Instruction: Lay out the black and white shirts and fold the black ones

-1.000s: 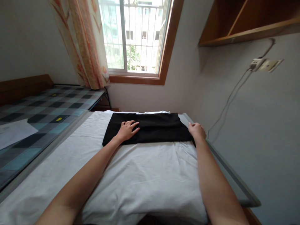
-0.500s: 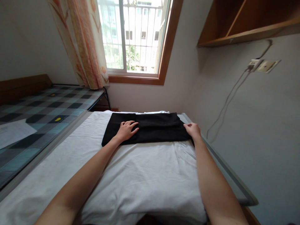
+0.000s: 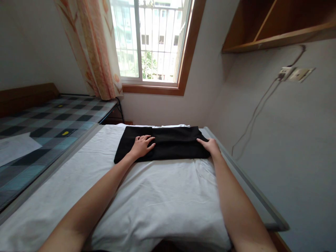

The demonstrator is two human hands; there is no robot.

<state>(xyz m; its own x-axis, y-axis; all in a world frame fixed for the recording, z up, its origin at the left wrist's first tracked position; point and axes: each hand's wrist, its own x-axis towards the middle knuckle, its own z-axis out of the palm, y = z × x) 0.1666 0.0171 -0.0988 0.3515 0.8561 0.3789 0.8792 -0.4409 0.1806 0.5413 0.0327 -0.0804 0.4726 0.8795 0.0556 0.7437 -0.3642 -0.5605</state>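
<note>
A folded black garment [image 3: 175, 143] lies in a long strip across the white sheet [image 3: 157, 196]; its exact kind is hidden by the folds. My left hand [image 3: 142, 145] rests flat on its left part, fingers spread, holding nothing. At the garment's right end, my right hand [image 3: 210, 144] has its thumb on top of the cloth, with the fingers tucked out of sight at the edge. The left part, under my left hand, shows a fold line and looks layered.
A grey bed rail [image 3: 257, 185] runs along the right side by the wall. On the left is a second bed with a checked mattress [image 3: 78, 113] and a sheet of paper [image 3: 18, 147]. A window, a curtain [image 3: 97, 52] and a wooden shelf [image 3: 278, 33] surround the bed.
My right hand has shifted a little left, its thumb now further in over the garment, and the right end has drawn in slightly. My left hand has stayed in place.
</note>
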